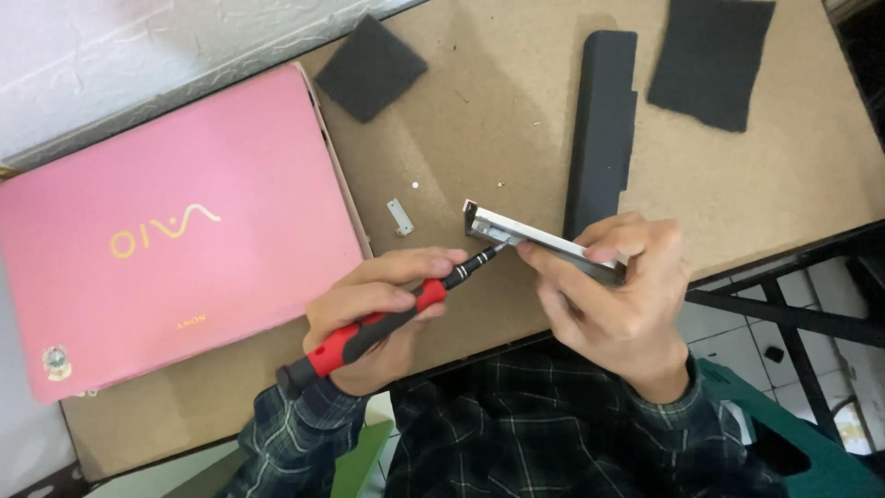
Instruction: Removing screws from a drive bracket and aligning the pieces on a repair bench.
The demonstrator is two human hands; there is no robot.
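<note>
Drive caddy [539, 242], flat and silver, gripped edge-up by right hand [613, 290] over desk [498, 111]. Red-handled screwdriver [387, 318] clasped in left hand [369, 309], tip on corner screw. Probably unscrewing; next needs steady turning pressure.

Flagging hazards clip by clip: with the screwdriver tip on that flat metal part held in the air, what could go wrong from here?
1. The screwdriver tip could slip off the thin metal part, which the right hand holds above the table, and jab its fingers.
2. A loosened screw could drop and roll off the table's near edge.
3. The small bracket and tiny loose bits lying nearby could get swept away.
</note>
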